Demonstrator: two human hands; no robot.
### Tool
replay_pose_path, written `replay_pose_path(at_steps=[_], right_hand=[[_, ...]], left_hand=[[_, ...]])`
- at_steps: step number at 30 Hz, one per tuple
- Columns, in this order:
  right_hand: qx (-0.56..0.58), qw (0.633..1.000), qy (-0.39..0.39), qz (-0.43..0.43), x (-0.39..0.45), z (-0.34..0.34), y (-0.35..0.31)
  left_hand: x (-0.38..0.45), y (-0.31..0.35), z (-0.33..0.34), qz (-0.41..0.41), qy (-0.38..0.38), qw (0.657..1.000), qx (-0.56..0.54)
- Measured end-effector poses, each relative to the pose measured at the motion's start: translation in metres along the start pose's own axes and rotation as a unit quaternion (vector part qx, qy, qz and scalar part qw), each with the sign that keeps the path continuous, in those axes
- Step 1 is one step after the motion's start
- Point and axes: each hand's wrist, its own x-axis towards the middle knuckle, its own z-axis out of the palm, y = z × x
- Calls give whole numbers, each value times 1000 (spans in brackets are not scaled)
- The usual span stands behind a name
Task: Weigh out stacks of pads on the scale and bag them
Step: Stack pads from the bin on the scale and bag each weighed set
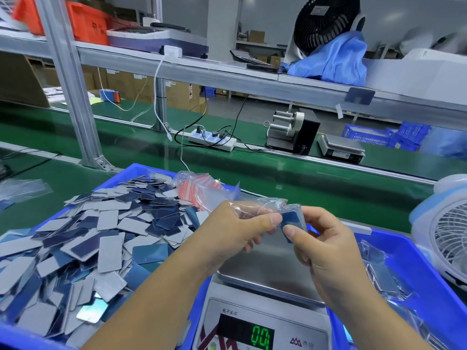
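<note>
My right hand [326,246] pinches a small stack of blue pads [293,221] above the scale. My left hand [235,233] holds a clear plastic bag [257,205] by its mouth, right against the stack's upper edge. The steel pan [273,271] of the scale is bare, and its green display [262,337] shows zeros. A heap of loose grey and blue pads [88,238] fills the blue tray [136,170] on the left. A bundle of empty bags with red strips [194,188] lies at the tray's far side.
A blue tray [414,269] on the right holds filled clear bags [384,274]. A white fan [444,236] stands at the right edge. Beyond lie the green conveyor belt [290,180], a power strip [212,140], a label dispenser [290,132] and a second scale [341,147].
</note>
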Motion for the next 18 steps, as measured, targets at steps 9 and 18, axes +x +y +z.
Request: replay_pose_path(at_steps=[9,18], right_hand=[[-5,1000,9,14,-1,2,-4],[28,997,-41,67,-1,-2,-4]], left_hand=[[1,-3,1,4,5,1000,10],[3,-5,-1,8,4,999,-45]])
